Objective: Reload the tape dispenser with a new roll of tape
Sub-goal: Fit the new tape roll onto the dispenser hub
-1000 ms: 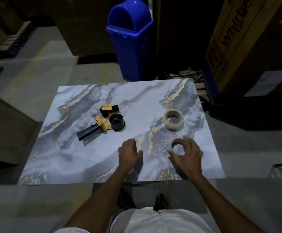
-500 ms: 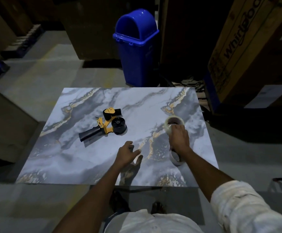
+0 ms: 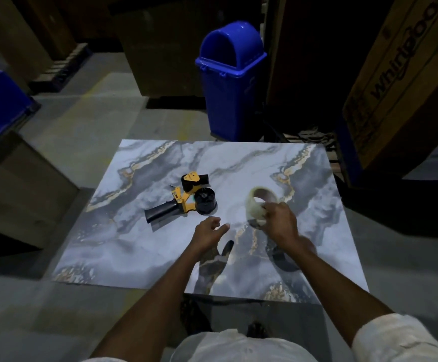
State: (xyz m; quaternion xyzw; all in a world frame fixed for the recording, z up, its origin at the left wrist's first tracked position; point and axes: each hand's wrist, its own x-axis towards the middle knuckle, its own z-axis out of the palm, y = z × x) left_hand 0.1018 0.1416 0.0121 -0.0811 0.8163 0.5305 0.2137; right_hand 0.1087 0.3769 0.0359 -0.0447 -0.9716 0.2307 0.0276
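Since half a second ago the new roll of tape has come up off the right half of the surface and toward the middle. It now hangs above the surface, tilted so its open core faces up and away. The right hand grasps it by the near rim, fingers curled over the band. That probably leaves the core free to slide onto a spindle. The left hand has edged forward. It hovers just above the surface, near the middle, with fingers loosely curled and nothing in them. It looks ready to reach for and steady the tape dispenser. The dispenser lies on its side a little left of the middle, well apart from both hands. Its black handle points toward the left near corner. Its bare hub faces up, so it seems already emptied and open for loading. A dark ring-like patch shows under the right forearm, toward the near edge. I cannot tell whether it is a spent core or only shadow. The roll is not yet on the hub, so the task is at an early stage.
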